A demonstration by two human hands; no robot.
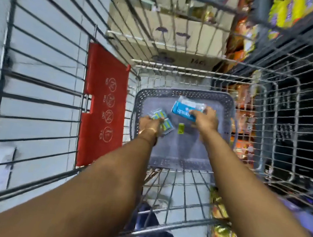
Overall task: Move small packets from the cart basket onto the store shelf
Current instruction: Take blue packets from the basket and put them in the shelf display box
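Both hands reach into the grey basket (186,94) at frame centre, left hand (149,123) grip clamped on green-blue packets (160,119), right hand (205,119) clamped on blue packets (186,110), likely gathering for the shelf (301,28) upper right.

Readable text is sparse. Red plastic flap (104,108) on the cart's child seat: four white circular prohibition pictograms in a column, each with a short caption beside it that looks like "NO", too blurred to confirm. Cardboard box (164,35) beyond the cart: dark printed number, roughly "146", partly cut off by the wires. Blue packet (185,110) in the right hand (205,119): white brand lettering, upside down and smeared, illegible.
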